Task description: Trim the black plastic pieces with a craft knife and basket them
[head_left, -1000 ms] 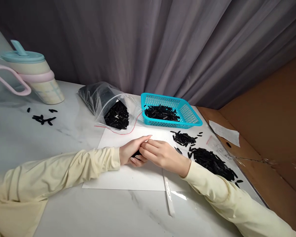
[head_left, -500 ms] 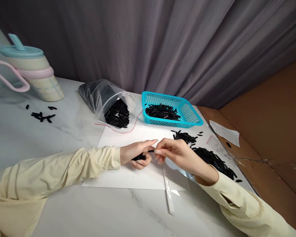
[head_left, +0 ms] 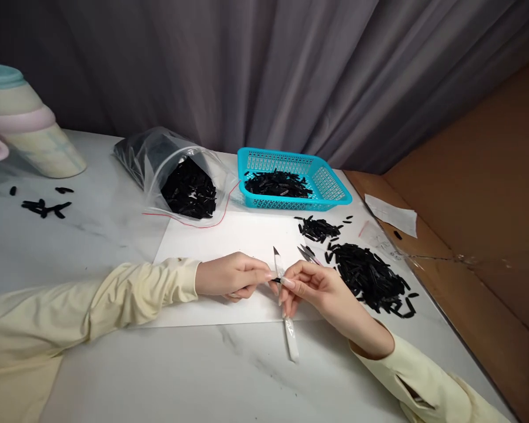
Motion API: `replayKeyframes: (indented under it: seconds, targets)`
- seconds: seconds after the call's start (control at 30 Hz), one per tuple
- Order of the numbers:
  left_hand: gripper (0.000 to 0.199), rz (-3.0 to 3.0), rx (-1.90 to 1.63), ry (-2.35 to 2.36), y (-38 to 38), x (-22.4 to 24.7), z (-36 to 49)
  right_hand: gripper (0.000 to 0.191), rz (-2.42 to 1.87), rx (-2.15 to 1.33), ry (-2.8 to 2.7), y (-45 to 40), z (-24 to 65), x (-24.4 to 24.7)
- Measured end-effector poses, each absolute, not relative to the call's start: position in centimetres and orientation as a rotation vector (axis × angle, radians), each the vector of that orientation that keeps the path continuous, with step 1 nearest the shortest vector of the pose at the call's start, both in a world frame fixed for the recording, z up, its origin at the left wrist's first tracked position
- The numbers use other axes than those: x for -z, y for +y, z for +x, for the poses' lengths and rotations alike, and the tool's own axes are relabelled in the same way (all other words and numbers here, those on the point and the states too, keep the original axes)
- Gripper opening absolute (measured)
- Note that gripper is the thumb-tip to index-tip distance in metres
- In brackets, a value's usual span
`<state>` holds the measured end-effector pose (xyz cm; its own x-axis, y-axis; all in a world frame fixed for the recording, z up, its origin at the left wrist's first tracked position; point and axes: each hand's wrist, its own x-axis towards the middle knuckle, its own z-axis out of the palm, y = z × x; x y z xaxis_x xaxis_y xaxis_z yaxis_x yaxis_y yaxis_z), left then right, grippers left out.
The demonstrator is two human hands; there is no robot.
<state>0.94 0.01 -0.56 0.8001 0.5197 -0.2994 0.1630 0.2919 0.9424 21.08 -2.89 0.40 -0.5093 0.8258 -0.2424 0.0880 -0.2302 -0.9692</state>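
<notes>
My left hand is closed above a white sheet, its thumb and forefinger on one end of a small black strip. The other end is pinched by my right hand, so the two hands nearly meet. Whatever lies inside my left palm is hidden. Beneath my right hand runs a white-handled knife with a dark pointed tip. Scissor-like blades show just behind that hand. A large heap of black strips lies right of it, with a smaller heap farther back.
A clear bag of black strips lies open at the back left, beside a blue basket holding more. At the far left stand a cup and several loose strips. Cardboard borders the right side.
The view has shifted, moving the scene left and slightly up. My left hand has turned over and closed, hiding the black strips in its palm. The knife tip and scissor-like blades now show.
</notes>
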Motion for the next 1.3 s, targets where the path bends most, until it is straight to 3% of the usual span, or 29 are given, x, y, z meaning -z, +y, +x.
replayKeyframes:
  seconds: [0.5, 1.3]
  targets:
    - [0.030, 1.887, -0.694, 0.862, -1.2, 0.8, 1.0, 0.024, -1.130, -1.647, -1.508, -3.3, 21.2, -0.2]
    - [0.025, 2.030, -0.861, 0.828, -1.3, 1.4, 0.9, 0.036, -0.983, -2.165, -1.117, -2.7, 21.2, -0.2]
